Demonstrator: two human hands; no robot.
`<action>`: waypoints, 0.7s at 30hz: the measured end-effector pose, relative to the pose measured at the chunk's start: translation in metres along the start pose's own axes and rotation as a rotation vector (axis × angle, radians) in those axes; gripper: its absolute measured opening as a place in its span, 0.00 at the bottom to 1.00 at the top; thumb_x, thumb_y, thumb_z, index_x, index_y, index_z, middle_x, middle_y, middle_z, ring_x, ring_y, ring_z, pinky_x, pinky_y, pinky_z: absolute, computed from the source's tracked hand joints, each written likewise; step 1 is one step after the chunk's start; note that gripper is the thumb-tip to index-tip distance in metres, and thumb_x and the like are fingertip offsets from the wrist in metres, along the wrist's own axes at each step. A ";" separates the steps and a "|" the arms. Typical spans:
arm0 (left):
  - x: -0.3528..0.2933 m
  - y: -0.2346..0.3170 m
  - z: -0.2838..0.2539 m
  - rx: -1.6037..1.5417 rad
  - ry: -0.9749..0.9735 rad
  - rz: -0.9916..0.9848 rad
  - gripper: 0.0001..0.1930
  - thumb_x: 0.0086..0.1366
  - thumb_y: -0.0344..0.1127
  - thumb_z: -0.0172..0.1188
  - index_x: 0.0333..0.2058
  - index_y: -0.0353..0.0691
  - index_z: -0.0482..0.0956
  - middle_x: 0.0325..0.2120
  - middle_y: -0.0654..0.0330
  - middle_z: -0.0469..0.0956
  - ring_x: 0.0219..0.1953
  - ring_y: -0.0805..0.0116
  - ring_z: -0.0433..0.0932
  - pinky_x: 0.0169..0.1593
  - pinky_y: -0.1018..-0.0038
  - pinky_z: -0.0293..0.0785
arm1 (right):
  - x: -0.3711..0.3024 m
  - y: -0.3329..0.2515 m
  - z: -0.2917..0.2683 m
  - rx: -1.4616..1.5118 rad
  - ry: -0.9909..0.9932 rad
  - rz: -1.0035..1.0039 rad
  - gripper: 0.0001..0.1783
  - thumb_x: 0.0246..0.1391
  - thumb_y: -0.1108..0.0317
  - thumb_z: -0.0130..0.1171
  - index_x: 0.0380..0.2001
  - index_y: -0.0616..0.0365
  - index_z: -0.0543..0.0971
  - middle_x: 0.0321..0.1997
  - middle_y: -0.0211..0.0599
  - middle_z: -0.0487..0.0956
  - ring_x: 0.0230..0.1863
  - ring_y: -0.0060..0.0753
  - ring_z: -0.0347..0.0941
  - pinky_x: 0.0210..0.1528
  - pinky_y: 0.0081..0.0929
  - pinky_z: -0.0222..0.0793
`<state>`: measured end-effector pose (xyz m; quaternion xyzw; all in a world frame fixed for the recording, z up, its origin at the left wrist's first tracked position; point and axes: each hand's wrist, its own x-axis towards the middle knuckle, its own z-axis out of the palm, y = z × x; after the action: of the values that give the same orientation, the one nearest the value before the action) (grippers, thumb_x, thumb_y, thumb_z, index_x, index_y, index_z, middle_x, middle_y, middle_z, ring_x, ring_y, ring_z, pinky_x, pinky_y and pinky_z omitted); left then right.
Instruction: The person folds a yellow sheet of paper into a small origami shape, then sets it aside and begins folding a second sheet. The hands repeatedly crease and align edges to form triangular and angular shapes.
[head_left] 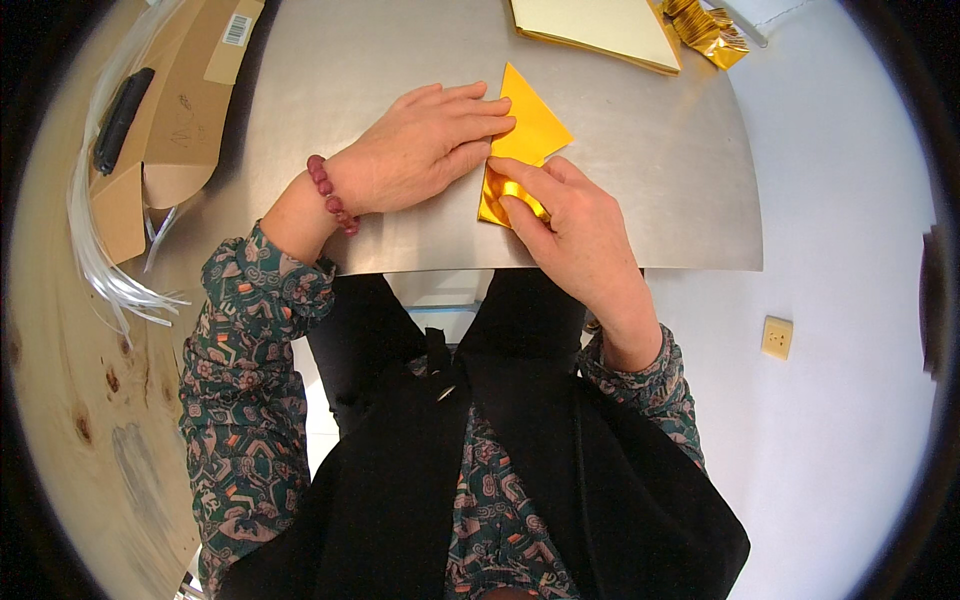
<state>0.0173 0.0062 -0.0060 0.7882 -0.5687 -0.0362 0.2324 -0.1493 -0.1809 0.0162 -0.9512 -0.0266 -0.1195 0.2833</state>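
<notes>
So the gold paper [527,140] is a shiny foil sheet, bright yellow-gold, already folded into a kind of pointed shape with a sharp tip facing away from the person. The far part lies flat and matte-looking, the near part catches the light and looks crinkled where it's been doubled over. It sits on the metal table [400,60], near the front edge, right between both hands.

The left hand [425,145] lies flat with fingers stretched out and together, pressing down on the left edge of the paper, not gripping anything. There's a red bead bracelet [331,193] on that wrist. The right hand [575,225] pinches the near folded bit between thumb and forefinger, a narrow pinch on the foil.

Container-wise: a cardboard box [185,100] sits off to the left with its flaps open; can't tell what's inside. A black tool [122,118] and a bundle of clear plastic strips [95,250] lie by it. At the far edge there's a stack of paper sheets [598,28], and just beside it a heap of folded gold pieces [705,28].
</notes>
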 end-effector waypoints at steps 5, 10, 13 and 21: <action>0.007 -0.001 0.002 -0.010 0.091 -0.017 0.19 0.78 0.41 0.60 0.62 0.44 0.84 0.67 0.57 0.80 0.74 0.49 0.71 0.76 0.54 0.65 | 0.000 0.000 0.001 -0.022 -0.004 -0.004 0.17 0.66 0.65 0.65 0.56 0.50 0.86 0.37 0.41 0.80 0.36 0.44 0.81 0.41 0.36 0.78; 0.007 -0.001 0.002 0.007 0.120 -0.032 0.18 0.75 0.38 0.65 0.61 0.45 0.85 0.65 0.56 0.81 0.72 0.49 0.73 0.75 0.55 0.68 | 0.001 0.002 0.006 0.046 0.014 -0.003 0.15 0.64 0.66 0.67 0.53 0.51 0.87 0.38 0.40 0.80 0.39 0.44 0.81 0.42 0.36 0.78; 0.006 0.002 0.004 0.039 0.137 -0.037 0.19 0.74 0.38 0.65 0.61 0.45 0.85 0.65 0.57 0.81 0.72 0.49 0.73 0.75 0.55 0.69 | -0.002 0.001 0.008 -0.009 0.078 -0.034 0.13 0.62 0.67 0.69 0.50 0.50 0.88 0.40 0.37 0.81 0.46 0.44 0.80 0.49 0.37 0.76; 0.006 0.003 0.004 0.069 0.146 -0.029 0.19 0.73 0.37 0.66 0.60 0.45 0.85 0.65 0.57 0.81 0.71 0.50 0.73 0.74 0.56 0.69 | -0.019 0.001 0.013 -0.154 0.150 -0.319 0.15 0.58 0.68 0.65 0.48 0.46 0.89 0.54 0.27 0.84 0.58 0.36 0.77 0.65 0.43 0.66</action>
<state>0.0156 -0.0008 -0.0070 0.8045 -0.5395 0.0374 0.2455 -0.1650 -0.1745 0.0002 -0.9422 -0.1467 -0.2350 0.1884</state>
